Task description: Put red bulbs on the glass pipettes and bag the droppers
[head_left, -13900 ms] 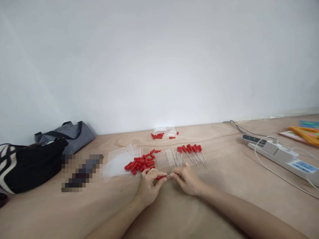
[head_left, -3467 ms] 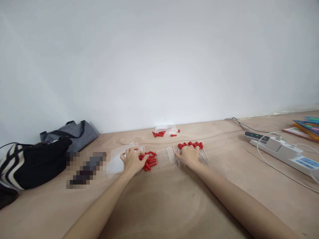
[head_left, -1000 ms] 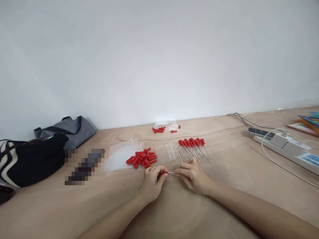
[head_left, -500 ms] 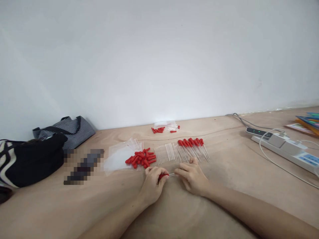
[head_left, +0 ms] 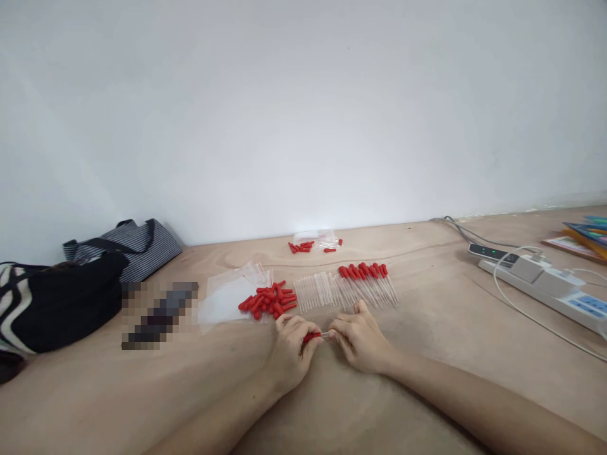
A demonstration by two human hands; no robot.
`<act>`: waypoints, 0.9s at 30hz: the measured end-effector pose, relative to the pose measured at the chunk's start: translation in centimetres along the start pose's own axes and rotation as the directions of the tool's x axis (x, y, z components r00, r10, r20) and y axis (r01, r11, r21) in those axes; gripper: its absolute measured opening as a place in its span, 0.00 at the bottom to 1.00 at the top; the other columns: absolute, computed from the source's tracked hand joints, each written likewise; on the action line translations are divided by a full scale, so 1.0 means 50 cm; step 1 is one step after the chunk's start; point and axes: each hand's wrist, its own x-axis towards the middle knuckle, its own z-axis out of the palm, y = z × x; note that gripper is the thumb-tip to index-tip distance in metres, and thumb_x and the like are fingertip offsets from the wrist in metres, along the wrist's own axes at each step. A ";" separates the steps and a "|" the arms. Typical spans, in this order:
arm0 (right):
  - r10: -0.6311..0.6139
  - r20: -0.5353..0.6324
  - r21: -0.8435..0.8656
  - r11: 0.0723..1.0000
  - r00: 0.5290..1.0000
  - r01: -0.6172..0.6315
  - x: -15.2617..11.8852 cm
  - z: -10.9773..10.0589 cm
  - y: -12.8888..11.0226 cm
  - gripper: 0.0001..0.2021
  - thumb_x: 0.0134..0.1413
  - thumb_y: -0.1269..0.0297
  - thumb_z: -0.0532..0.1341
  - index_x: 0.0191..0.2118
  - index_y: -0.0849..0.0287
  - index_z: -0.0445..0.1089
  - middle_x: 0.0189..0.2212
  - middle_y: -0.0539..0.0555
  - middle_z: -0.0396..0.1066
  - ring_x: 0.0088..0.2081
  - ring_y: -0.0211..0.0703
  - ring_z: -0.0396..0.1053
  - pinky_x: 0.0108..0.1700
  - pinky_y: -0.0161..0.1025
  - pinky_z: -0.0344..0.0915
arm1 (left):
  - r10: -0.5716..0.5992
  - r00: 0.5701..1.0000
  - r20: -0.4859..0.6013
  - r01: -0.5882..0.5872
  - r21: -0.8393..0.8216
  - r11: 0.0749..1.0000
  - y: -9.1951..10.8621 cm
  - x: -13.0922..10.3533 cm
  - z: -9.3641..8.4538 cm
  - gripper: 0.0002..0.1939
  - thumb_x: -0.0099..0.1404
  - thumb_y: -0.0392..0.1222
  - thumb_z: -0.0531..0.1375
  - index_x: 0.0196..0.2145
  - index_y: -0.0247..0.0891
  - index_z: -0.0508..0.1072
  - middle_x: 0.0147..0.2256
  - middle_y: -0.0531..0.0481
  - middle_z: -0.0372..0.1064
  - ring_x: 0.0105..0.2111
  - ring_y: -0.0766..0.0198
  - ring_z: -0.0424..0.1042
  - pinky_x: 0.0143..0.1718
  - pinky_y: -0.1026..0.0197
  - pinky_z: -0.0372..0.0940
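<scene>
Bulb (head_left: 312, 338), red and apparently rubber, is found in the person's left hand (head_left: 291, 354), pinched between thumb and curled fingers, directly above the table (head_left: 455, 385). I record that the right hand (head_left: 361, 341) has its thumb and fingertips closed on a slim clear tube (head_left: 325, 334), a short length of which bridges the narrow gap between the two hands. Bulb and tube lie on roughly one line, running left to right, with the tube side angled slightly away from the person; neither hand is nearer, since each grips its own end. I judge this shared axis to be the governing relation. The tube reaches the mouth of the bulb, but I cannot tell from my remote view how deep it sits. Pose: both forearms enter from the near side and slant inward, the left bent up at the wrist, the right stretching in from the lower right corner with its knuckles raised. Just beyond the hands I note, from left to right, flat plastic bags (head_left: 222, 298), a heap of loose red bulbs (head_left: 268, 301) partly over them, a row of bare tubes (head_left: 313, 292), and a fan of bulb-topped droppers (head_left: 370, 282), bulbs toward the wall (head_left: 303, 120).
</scene>
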 end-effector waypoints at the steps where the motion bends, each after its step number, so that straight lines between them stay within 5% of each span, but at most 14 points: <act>1: 0.005 0.015 0.011 1.000 1.000 -0.005 0.001 -0.002 0.000 0.11 0.54 0.70 0.48 0.26 0.59 0.64 0.23 0.48 0.67 0.24 0.34 0.57 0.35 0.38 0.41 | 0.002 1.000 0.002 -0.002 0.000 1.000 0.000 0.000 0.000 0.04 0.59 0.37 0.54 0.27 0.39 0.66 0.25 0.54 0.69 0.28 0.64 0.66 0.42 0.54 0.50; 8: -0.098 0.077 0.120 0.989 0.992 0.088 0.004 -0.017 0.028 0.10 0.58 0.68 0.47 0.37 0.58 0.65 0.32 0.51 0.70 0.31 0.37 0.63 0.35 0.37 0.47 | -0.044 0.999 -0.006 0.044 0.017 0.999 -0.003 0.004 -0.005 0.04 0.60 0.39 0.53 0.28 0.39 0.67 0.26 0.54 0.70 0.29 0.64 0.67 0.43 0.53 0.50; 15: -0.129 -0.020 -0.133 0.983 0.991 0.125 -0.010 -0.034 0.047 0.09 0.53 0.69 0.53 0.35 0.56 0.70 0.28 0.53 0.67 0.33 0.42 0.61 0.34 0.39 0.49 | -0.062 0.998 -0.005 0.063 0.067 0.996 -0.011 0.005 -0.011 0.05 0.61 0.40 0.52 0.33 0.41 0.67 0.31 0.52 0.71 0.35 0.61 0.66 0.45 0.52 0.48; 19: 0.074 -0.112 -0.079 0.993 0.991 -0.083 0.002 -0.019 0.074 0.10 0.53 0.70 0.52 0.37 0.58 0.70 0.30 0.54 0.69 0.33 0.42 0.63 0.35 0.38 0.53 | -0.119 0.980 -0.162 0.143 0.145 0.979 -0.025 0.009 -0.016 0.14 0.59 0.43 0.53 0.44 0.42 0.64 0.42 0.47 0.67 0.44 0.55 0.62 0.46 0.51 0.48; 23: 0.375 -0.218 -0.002 0.923 0.901 -0.385 0.029 -0.004 0.116 0.10 0.51 0.68 0.52 0.37 0.60 0.68 0.30 0.54 0.71 0.35 0.42 0.65 0.37 0.37 0.55 | -0.114 0.977 -0.178 0.147 0.190 0.971 -0.037 0.013 -0.020 0.11 0.58 0.41 0.55 0.40 0.42 0.66 0.40 0.48 0.67 0.43 0.54 0.62 0.44 0.51 0.48; 27: 0.484 -0.269 -0.026 0.861 0.833 -0.509 0.044 -0.002 0.139 0.09 0.50 0.69 0.52 0.37 0.61 0.67 0.28 0.53 0.71 0.35 0.44 0.66 0.39 0.39 0.54 | -0.088 0.985 -0.146 0.118 0.211 0.970 -0.039 0.011 -0.019 0.08 0.57 0.40 0.55 0.37 0.43 0.68 0.40 0.49 0.67 0.42 0.55 0.62 0.44 0.50 0.47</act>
